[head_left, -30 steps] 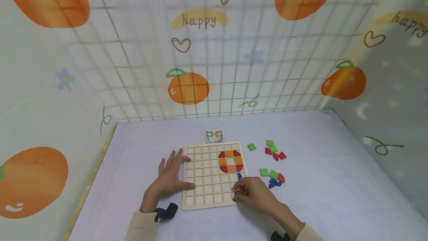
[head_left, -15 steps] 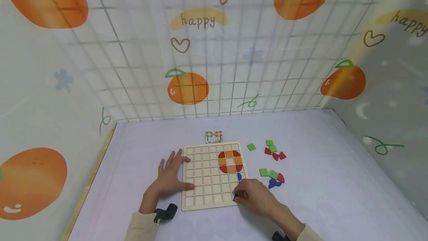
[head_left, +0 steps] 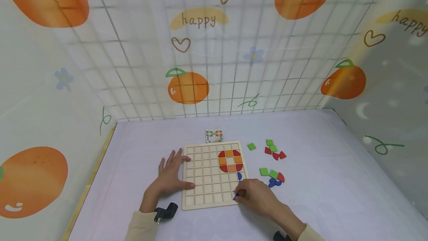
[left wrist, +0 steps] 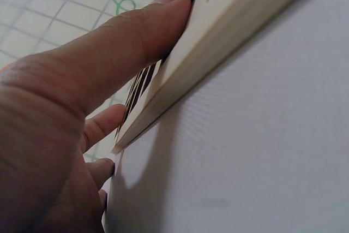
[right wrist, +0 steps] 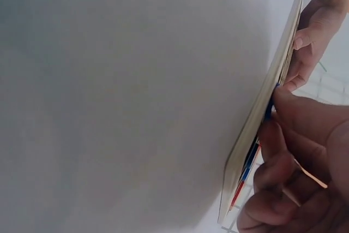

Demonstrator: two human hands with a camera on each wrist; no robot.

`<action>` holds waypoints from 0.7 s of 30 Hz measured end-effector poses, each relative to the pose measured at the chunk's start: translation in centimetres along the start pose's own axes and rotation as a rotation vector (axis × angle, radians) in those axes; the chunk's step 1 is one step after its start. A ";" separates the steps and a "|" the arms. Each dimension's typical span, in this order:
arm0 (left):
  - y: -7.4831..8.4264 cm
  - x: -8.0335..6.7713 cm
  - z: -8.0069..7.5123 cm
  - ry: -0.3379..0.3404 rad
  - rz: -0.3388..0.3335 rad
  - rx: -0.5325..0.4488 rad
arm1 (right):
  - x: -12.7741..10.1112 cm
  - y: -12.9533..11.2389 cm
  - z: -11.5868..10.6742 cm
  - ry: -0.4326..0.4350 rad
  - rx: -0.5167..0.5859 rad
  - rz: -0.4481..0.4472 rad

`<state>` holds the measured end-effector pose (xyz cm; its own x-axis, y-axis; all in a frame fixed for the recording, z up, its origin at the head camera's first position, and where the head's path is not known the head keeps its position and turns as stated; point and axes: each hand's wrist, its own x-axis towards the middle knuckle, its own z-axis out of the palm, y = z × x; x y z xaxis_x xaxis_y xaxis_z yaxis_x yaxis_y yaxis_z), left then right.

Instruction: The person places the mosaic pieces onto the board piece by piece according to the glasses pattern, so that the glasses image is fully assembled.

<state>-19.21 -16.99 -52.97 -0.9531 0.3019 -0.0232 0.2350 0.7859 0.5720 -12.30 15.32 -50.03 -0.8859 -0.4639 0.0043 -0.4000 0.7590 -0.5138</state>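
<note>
Square wooden grid board (head_left: pixel 214 176) on table (head_left: pixel 317 196) holds a red-orange tile ring. Right hand (head_left: pixel 257 195) fingers pinch small blue tile (head_left: pixel 235 196) at board's near-right corner; left hand (head_left: pixel 170 176) flat, steadying left edge.

Head overhead; wrists beside board (head_left: pixel 214 174)

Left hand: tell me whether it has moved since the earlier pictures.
No. The left hand stays flat at the wooden board's left edge, thumb on the same spot.
</note>
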 end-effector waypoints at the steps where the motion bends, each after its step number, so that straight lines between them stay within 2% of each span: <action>1: 0.0 0.0 0.0 -0.002 -0.001 0.003 | 0.0 0.0 -0.1 -0.001 0.000 -0.001; 5: -0.1 0.0 0.0 -0.008 0.002 0.002 | 0.0 0.1 -0.8 -0.005 0.019 0.026; 8: -0.1 0.1 0.0 -0.003 0.008 -0.004 | 0.3 0.7 -1.7 0.024 0.002 0.067; 15: -0.4 0.1 0.2 0.016 0.014 -0.005 | 1.5 4.1 -3.6 0.161 -0.246 0.149; 17: -0.4 0.1 0.3 0.014 0.010 0.003 | 1.7 4.8 -4.0 0.151 -0.265 0.169; 21: -0.4 0.1 0.3 0.007 0.003 0.008 | 1.8 5.7 -4.6 0.089 -0.204 0.200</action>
<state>-19.38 -17.11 -53.46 -0.9537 0.3004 -0.0158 0.2392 0.7892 0.5656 -17.27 20.89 -49.00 -0.9655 -0.2604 0.0003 -0.2460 0.9116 -0.3295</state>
